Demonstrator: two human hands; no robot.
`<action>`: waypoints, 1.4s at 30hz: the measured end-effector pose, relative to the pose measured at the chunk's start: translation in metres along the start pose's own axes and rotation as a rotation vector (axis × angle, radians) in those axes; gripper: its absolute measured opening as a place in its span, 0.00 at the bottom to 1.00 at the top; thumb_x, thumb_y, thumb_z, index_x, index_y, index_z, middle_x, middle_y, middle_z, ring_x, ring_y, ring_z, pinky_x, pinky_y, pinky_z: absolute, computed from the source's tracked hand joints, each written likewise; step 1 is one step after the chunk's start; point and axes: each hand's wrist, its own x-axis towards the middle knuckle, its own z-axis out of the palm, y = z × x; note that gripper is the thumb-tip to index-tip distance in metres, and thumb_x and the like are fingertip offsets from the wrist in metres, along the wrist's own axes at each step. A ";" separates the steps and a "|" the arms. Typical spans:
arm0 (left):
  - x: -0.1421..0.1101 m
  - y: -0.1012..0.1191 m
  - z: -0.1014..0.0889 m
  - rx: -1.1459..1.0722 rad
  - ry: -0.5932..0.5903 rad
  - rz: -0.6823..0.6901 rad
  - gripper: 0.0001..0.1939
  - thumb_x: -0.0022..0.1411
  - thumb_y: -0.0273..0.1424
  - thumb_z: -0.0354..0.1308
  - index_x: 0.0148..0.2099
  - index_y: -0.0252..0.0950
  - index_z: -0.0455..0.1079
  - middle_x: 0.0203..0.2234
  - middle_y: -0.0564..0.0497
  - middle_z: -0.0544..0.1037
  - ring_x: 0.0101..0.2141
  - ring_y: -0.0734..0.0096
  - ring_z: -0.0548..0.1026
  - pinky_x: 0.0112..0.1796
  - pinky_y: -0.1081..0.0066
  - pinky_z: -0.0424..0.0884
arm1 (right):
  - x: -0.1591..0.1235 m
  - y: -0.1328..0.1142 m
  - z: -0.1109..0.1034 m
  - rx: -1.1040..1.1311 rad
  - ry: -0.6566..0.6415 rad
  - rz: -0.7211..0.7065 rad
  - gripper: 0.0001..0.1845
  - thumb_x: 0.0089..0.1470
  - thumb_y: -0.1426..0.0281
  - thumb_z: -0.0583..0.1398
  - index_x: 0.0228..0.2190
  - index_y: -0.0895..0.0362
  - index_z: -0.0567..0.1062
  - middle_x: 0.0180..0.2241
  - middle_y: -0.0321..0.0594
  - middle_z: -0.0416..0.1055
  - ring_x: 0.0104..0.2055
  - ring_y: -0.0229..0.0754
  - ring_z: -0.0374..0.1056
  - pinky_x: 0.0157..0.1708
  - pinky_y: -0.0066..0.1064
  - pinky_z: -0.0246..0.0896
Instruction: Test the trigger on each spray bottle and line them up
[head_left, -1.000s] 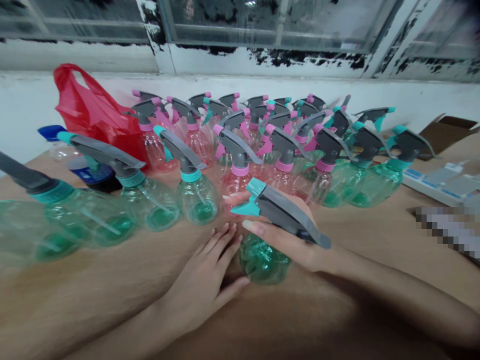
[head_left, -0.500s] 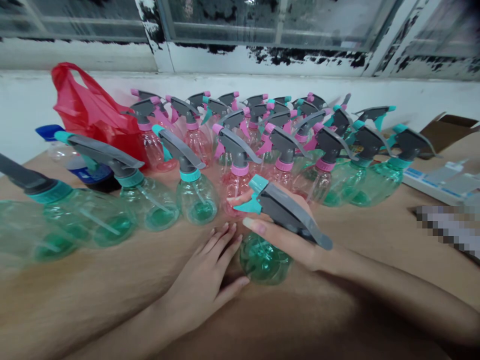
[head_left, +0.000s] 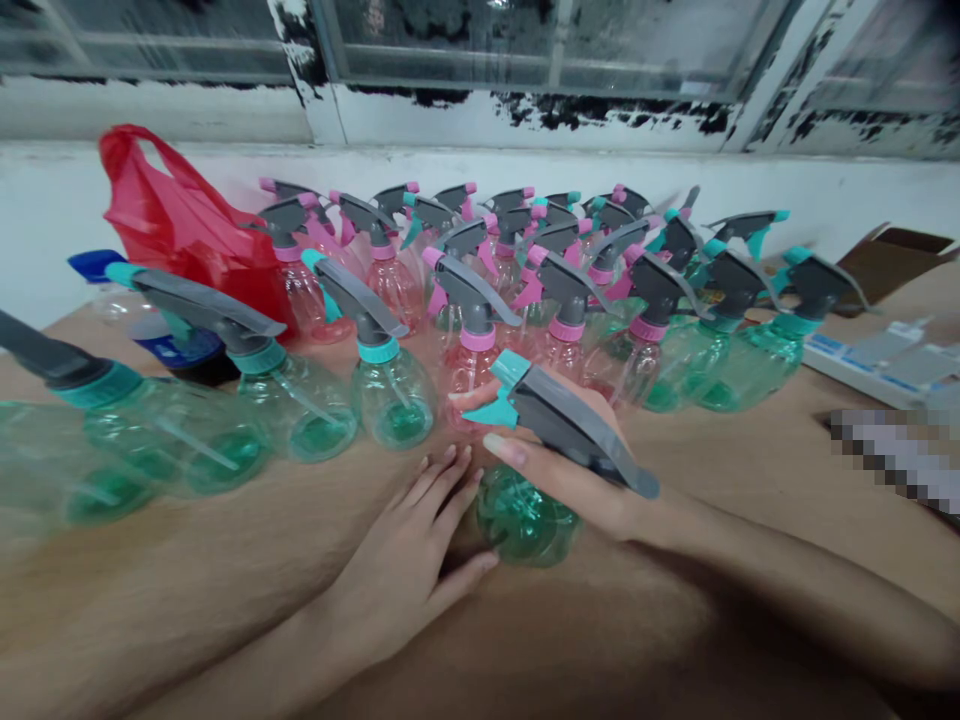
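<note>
A clear green spray bottle (head_left: 525,515) stands on the brown table (head_left: 187,600) right in front of me. My right hand (head_left: 570,470) is closed round its neck, under the grey and teal trigger head (head_left: 566,420). My left hand (head_left: 409,560) lies flat on the table just left of the bottle, fingers stretched out, thumb close to the bottle's base. Behind stand several more spray bottles: green ones (head_left: 394,395) to the left and right, pink ones (head_left: 469,365) in the middle.
A red plastic bag (head_left: 180,230) sits at the back left, next to a bottle with a blue cap (head_left: 101,270). A white wall (head_left: 480,185) under a window runs behind the table. A cardboard box (head_left: 892,260) and a flat white and blue pack (head_left: 885,365) lie at the right.
Hardly anything has moved. The bottle in my right hand has shifted very slightly; my left hand stays flat on the table.
</note>
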 end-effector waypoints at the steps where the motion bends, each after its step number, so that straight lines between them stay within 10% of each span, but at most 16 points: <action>1: 0.000 0.000 0.000 -0.003 -0.001 -0.002 0.31 0.66 0.43 0.55 0.65 0.35 0.55 0.64 0.42 0.60 0.62 0.50 0.58 0.60 0.51 0.57 | 0.000 0.000 0.000 0.003 0.001 0.002 0.11 0.55 0.67 0.62 0.42 0.53 0.73 0.34 0.35 0.73 0.30 0.36 0.69 0.33 0.30 0.67; 29: 0.001 0.000 -0.002 0.015 -0.038 0.016 0.34 0.66 0.44 0.55 0.66 0.28 0.54 0.65 0.35 0.56 0.64 0.48 0.54 0.60 0.49 0.54 | 0.004 -0.010 -0.003 -0.059 -0.002 -0.045 0.08 0.57 0.67 0.60 0.27 0.55 0.68 0.25 0.30 0.63 0.26 0.33 0.61 0.28 0.28 0.59; 42: 0.001 0.001 -0.003 0.039 -0.036 0.017 0.33 0.67 0.42 0.55 0.66 0.31 0.51 0.65 0.36 0.57 0.64 0.51 0.54 0.59 0.49 0.56 | 0.000 -0.003 0.001 -0.010 0.008 0.050 0.14 0.53 0.67 0.62 0.43 0.56 0.74 0.30 0.34 0.70 0.29 0.34 0.63 0.26 0.27 0.60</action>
